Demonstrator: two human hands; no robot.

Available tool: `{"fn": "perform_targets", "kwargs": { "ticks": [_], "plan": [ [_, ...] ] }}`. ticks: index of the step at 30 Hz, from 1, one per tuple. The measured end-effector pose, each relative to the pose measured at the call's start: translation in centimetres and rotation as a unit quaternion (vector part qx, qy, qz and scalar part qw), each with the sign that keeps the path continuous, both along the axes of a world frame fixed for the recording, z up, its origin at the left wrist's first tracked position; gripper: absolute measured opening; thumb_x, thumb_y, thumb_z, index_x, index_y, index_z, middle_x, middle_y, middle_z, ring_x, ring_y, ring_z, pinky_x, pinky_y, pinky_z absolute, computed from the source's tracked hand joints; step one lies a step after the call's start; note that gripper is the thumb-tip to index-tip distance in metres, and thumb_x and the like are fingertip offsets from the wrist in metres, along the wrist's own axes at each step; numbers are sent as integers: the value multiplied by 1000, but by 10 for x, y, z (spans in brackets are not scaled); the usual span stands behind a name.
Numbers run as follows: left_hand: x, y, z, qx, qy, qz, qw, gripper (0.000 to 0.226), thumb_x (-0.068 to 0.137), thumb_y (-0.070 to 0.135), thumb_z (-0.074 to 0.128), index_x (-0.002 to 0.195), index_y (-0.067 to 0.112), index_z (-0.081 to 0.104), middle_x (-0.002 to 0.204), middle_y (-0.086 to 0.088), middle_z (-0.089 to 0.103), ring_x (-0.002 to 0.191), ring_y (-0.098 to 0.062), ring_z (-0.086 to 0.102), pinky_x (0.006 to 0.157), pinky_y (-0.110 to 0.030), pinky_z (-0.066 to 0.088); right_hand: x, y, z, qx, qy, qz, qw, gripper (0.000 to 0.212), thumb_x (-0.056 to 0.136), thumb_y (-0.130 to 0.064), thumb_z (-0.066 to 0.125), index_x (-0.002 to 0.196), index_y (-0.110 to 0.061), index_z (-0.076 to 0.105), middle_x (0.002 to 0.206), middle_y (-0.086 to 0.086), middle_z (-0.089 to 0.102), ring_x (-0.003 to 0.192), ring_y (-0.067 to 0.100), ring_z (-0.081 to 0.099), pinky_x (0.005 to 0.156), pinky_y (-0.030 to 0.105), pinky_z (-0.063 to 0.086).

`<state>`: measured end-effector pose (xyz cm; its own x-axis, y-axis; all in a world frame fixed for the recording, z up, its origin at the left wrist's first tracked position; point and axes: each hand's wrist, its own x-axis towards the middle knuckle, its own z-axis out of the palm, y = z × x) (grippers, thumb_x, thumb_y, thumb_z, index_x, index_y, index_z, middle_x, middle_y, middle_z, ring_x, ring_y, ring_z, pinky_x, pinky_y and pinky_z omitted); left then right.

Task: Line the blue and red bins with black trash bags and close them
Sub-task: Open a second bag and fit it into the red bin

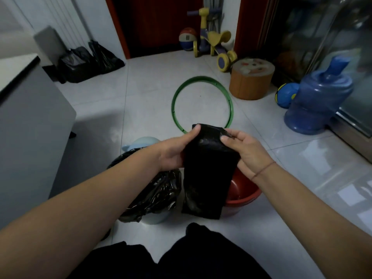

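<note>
A folded black trash bag (207, 174) hangs flat in front of me, above the floor. My left hand (177, 150) grips its upper left edge, thumb on top. My right hand (243, 150) pinches the bag's top right corner between thumb and fingers. Below on the left stands the pale blue bin (141, 142), with a crinkled black bag (155, 194) draped over its rim. The red bin (243, 195) sits on the floor behind the hanging bag, which hides most of it; no bag shows in it.
A green hoop (202, 103) lies on the tiled floor ahead. An orange round stool (251, 80), a blue water jug (316, 99) and a ball are at right. Filled black bags (88, 62) sit at back left, a grey cabinet (30, 125) at left, a toy trike (213, 39) behind.
</note>
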<state>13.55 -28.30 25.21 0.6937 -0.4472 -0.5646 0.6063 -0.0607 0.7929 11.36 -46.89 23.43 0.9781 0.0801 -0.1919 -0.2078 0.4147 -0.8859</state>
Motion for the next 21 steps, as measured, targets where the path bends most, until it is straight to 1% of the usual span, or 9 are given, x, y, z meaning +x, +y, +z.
{"fn": "perform_targets", "kwargs": {
  "ticks": [3,6,8,10,12,14,15,18,21],
  "plan": [
    [9,-21,29,-35,-13,49,998,55,88,56,47,105,7,66,99,-11,74,89,-20,70,83,-29,56,-17,-16,21,-74,-77,75,991,28,68,-1,69,95,-9,62,86,4,72,79,13,68,75,21,57],
    [6,-42,47,-23,-42,98,994,24,92,25,58,97,3,64,97,-14,69,83,-22,67,81,-31,55,-27,-33,35,-92,-64,84,990,32,62,-11,72,92,-8,63,78,1,72,73,9,68,67,17,54],
    [3,-52,54,-38,-93,130,986,14,90,12,60,100,3,64,90,-13,69,74,-20,67,70,-28,57,-24,-46,46,-75,-27,48,996,34,68,-23,71,97,-5,65,84,5,69,80,15,65,71,23,55],
    [0,-60,64,-71,-138,136,979,10,89,9,60,97,6,66,80,-8,72,67,-16,69,65,-26,58,-17,-55,61,-45,59,38,996,42,69,-40,70,97,-8,69,89,9,66,81,20,64,72,32,55],
    [-3,-66,79,-80,-180,127,972,10,88,9,61,95,9,68,75,-4,73,65,-14,70,62,-24,57,-9,-59,81,-11,111,68,991,58,70,-50,66,109,-7,64,102,14,65,93,27,64,82,39,53],
    [-6,-71,100,-64,-227,110,966,13,86,8,64,98,9,69,78,-3,74,71,-15,69,65,-23,57,1,-58,108,15,75,85,993,57,80,-45,60,120,-5,60,113,17,66,103,29,64,90,42,52],
    [-6,-73,111,-57,-247,102,962,14,85,8,65,98,10,69,80,-3,74,74,-16,69,68,-23,57,7,-56,124,20,41,72,996,49,84,-37,58,120,-4,60,110,16,67,98,27,66,86,40,54],
    [-6,-74,148,-85,-274,87,954,22,83,12,67,105,7,68,92,-8,74,84,-20,71,76,-25,57,21,-51,176,2,-70,7,998,21,88,-17,59,103,-3,64,91,13,70,75,19,71,71,32,60],
    [-3,-72,183,-144,-244,99,954,36,87,33,62,113,8,66,106,-12,73,95,-23,71,76,-29,59,29,-52,214,-40,-166,12,985,9,86,-15,61,88,-7,66,77,3,75,74,13,72,67,23,58]
  ]
}}
